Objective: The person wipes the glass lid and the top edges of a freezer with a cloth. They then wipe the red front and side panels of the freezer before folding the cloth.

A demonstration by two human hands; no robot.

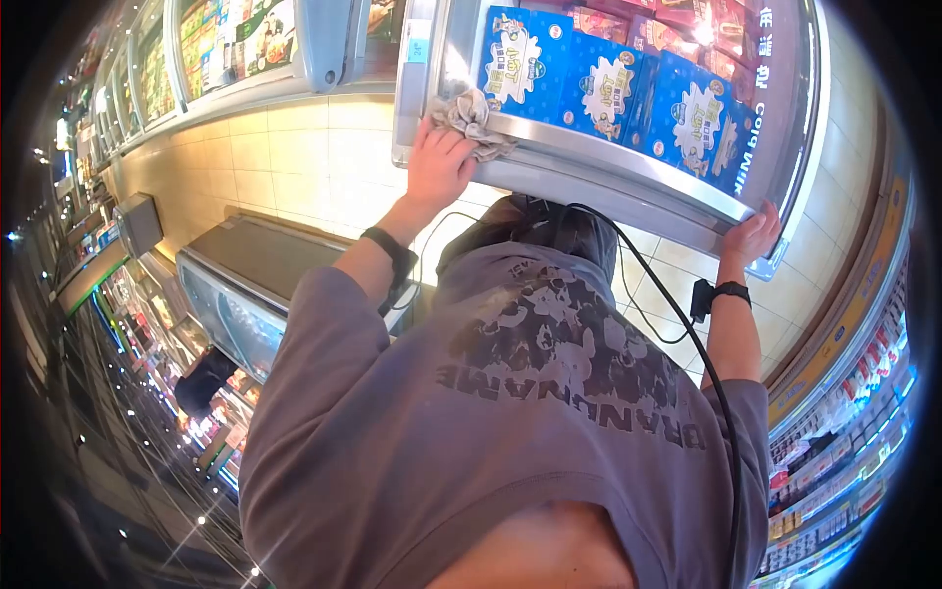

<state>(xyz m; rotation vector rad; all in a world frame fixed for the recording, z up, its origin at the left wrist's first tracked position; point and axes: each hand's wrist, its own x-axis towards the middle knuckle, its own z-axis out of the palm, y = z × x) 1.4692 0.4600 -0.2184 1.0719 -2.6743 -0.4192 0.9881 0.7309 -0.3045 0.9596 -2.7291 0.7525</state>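
My left hand (441, 165) is closed on a crumpled grey cloth (468, 116). The cloth is pressed against the metal front frame of a display cooler, near its left corner. At the right end of the same frame (628, 169), my right hand (754, 234) grips the corner with its fingers curled over the edge. Behind the frame, inside the cooler, stand several blue cartons (601, 90) with white splash labels. Red packages (687, 25) lie behind them. White lettering, including "Cold Milk", runs along the cooler's right side.
Another display cabinet (235, 44) stands at the upper left. A low dark-topped case (265, 257) is on the tiled floor (285, 162) to my left. Stocked shelves (844, 481) curve along the right. A black cable (677, 304) hangs across my front.
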